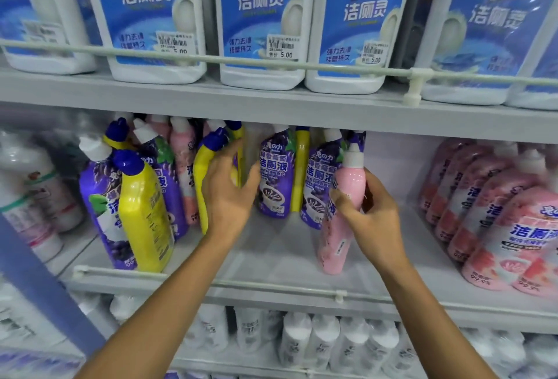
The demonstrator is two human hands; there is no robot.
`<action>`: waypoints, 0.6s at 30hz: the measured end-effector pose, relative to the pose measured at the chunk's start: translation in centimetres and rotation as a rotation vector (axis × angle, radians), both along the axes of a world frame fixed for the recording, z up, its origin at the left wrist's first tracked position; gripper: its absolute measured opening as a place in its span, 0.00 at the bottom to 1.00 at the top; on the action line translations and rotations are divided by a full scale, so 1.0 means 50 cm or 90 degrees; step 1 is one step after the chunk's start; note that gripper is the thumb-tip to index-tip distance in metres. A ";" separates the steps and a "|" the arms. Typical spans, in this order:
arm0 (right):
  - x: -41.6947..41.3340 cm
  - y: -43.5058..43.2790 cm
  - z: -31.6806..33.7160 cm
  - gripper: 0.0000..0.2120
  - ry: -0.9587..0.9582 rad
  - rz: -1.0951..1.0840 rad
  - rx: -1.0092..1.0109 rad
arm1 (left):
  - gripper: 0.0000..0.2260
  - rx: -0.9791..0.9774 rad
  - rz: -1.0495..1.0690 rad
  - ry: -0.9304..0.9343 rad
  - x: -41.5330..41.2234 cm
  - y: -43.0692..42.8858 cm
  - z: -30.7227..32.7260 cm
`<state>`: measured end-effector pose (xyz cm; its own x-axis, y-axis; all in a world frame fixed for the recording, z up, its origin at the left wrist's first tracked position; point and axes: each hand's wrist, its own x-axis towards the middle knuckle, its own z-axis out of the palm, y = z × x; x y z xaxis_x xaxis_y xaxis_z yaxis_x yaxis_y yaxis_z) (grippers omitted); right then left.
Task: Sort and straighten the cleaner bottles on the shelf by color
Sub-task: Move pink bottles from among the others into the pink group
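On the middle shelf stand mixed cleaner bottles. My right hand grips a pink bottle with a white cap, tilted near the shelf's centre. My left hand reaches onto a yellow bottle with a blue cap, fingers curled round its side. Between the hands stand a purple bottle, a slim yellow one and another purple one. At the left front are a yellow bottle and a purple bottle. A row of pink bottles fills the right side.
A white rail runs along the shelf's front edge. The shelf above holds large blue-and-white jugs behind its own rail. White bottles fill the shelf below, and pale bottles stand at the far left. Bare shelf lies in front of the hands.
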<state>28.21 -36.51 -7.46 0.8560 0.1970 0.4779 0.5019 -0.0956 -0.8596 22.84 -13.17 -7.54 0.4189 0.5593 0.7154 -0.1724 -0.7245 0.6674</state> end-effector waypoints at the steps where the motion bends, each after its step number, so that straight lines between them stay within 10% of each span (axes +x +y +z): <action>1: 0.001 0.000 0.000 0.17 0.002 0.002 0.002 | 0.19 0.009 0.032 -0.052 -0.029 0.013 -0.004; 10: 0.001 0.005 -0.007 0.17 0.010 0.010 0.020 | 0.29 -0.323 -0.076 0.202 -0.046 0.135 -0.047; 18: 0.008 0.006 -0.014 0.19 0.010 0.015 0.024 | 0.27 -0.255 0.012 0.307 0.025 0.084 -0.070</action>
<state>28.62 -36.19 -8.18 0.8585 0.1999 0.4723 0.4904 -0.0508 -0.8700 24.08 -8.98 -11.04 0.6293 0.7557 0.1815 0.2266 -0.4019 0.8872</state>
